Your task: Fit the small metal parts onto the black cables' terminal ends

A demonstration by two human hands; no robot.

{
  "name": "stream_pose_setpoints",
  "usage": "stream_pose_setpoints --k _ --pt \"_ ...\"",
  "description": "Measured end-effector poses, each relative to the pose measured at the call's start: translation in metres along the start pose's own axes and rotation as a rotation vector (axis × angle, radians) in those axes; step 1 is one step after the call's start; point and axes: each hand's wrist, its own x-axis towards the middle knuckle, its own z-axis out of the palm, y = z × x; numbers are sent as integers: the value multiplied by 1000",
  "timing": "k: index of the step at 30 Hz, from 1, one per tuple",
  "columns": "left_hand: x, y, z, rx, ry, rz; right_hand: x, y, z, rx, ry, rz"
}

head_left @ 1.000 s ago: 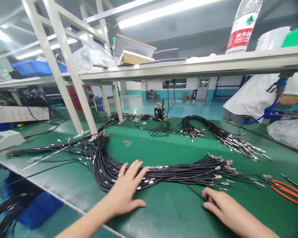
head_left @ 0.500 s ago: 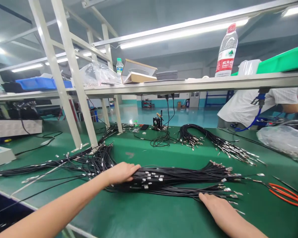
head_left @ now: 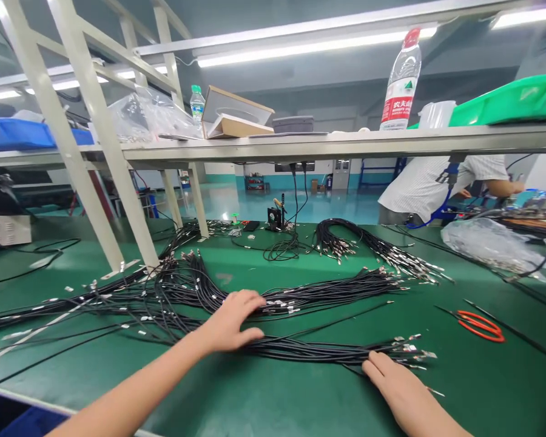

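Two bundles of black cables lie on the green table in front of me. My left hand is over their left part, thumb spread away from the fingers. Its fingertips touch the far cable bundle, which carries small white labels, and its thumb lies by the near cable bundle. At the right end of the near bundle, my right hand rests its outstretched fingers on the cables, close to the labelled metal ends. The undersides of its fingers are hidden. A single loose cable runs between the bundles.
Orange-handled tweezers or scissors and a thin dark rod lie at right. Behind are a curved cable bundle and a clear plastic bag. Shelf posts stand at left; a shelf crosses above. A co-worker is beyond.
The far bundle has moved away from the near one, opening a gap between them. My left hand's thumb has spread, and my right fingers have come onto the near cables. The view has shifted right.
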Motion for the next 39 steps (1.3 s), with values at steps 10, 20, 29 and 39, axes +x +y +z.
stream_pose_setpoints --k 10,20,29,39 --pt "12 -32 25 -75 -78 -57 3 -3 -16 134 -10 138" --pt "36 -31 25 -110 -74 -71 -10 -15 -42 56 121 32" --pt "20 -22 50 82 217 -168 -32 -38 -43 227 93 86" --pt "119 159 57 -331 20 247 6 89 -102 668 -35 555"
